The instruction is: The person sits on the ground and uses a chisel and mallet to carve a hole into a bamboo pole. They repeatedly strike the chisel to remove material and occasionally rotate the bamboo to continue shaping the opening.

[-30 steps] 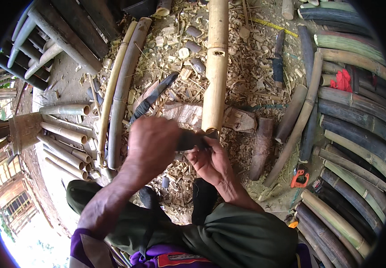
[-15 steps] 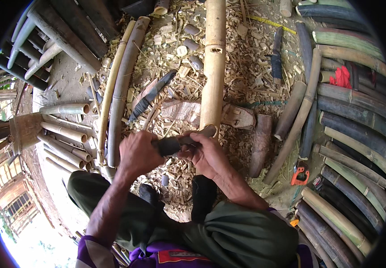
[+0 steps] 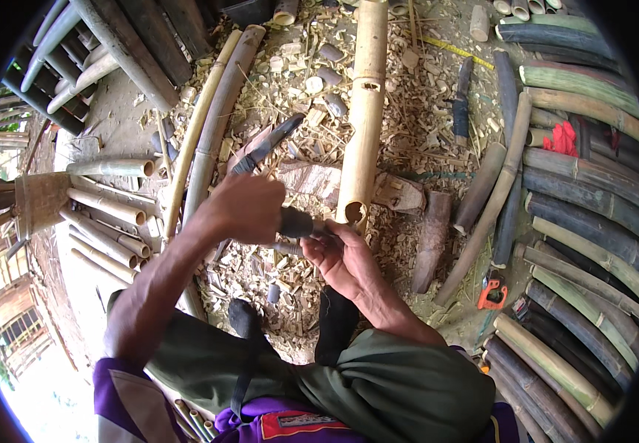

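My left hand (image 3: 242, 210) is a closed, motion-blurred fist, with a short black cylinder (image 3: 296, 222) like a wrapped handle showing at its right side. Fingers bent, my right hand (image 3: 343, 258) pinches around the narrower end of the black cylinder. A grey rod-like piece (image 3: 288, 248) sticks out leftward from the right fingers; its kind is not clear. Just beyond the right hand lies a pale bamboo pole (image 3: 364, 125) with notches cut in its side and an opening at its near end. It rests across a rough wood block (image 3: 399, 193).
Wood chips (image 3: 305, 277) cover the ground. A dark-wrapped blade (image 3: 269, 144) lies left of the pole, another wrapped tool (image 3: 461, 103) to the right. Bamboo lengths (image 3: 585, 173) line the right side, with an orange-handled saw (image 3: 492, 292) and red cloth (image 3: 560, 139). A yellow tape (image 3: 456, 50) lies far off.
My left hand has lifted and shifted right, and blurs. The black cylinder now sits a little higher and farther right. A grey rod now shows at the right fingers. The whole view has shifted slightly.
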### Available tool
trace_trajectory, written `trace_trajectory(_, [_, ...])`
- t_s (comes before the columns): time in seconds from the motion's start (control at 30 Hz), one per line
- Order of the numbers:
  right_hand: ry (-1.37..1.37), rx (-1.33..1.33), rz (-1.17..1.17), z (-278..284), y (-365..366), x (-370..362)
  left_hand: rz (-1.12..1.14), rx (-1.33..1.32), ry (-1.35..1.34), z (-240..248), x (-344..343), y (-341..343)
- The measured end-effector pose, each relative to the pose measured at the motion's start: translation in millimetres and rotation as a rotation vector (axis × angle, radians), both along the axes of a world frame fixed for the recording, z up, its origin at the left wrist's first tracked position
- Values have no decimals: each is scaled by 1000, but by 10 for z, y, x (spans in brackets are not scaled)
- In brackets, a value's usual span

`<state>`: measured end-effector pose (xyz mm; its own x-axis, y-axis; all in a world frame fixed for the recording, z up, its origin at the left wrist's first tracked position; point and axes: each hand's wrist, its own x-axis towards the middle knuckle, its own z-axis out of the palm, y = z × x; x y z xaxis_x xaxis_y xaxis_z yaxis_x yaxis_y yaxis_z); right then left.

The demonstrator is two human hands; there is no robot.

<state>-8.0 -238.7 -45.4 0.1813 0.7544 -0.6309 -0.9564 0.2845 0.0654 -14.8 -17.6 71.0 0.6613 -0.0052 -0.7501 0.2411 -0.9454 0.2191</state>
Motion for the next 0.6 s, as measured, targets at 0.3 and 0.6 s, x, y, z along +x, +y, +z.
trace_trajectory(0.3, [-803,-659,918,-23,-433,418,1101,-376,29,-717,-1144,-2012])
trace_trajectory(0.6, [-758,-513,738,-12,-267,123,1275,-584,-6,-847,-1506,-1560])
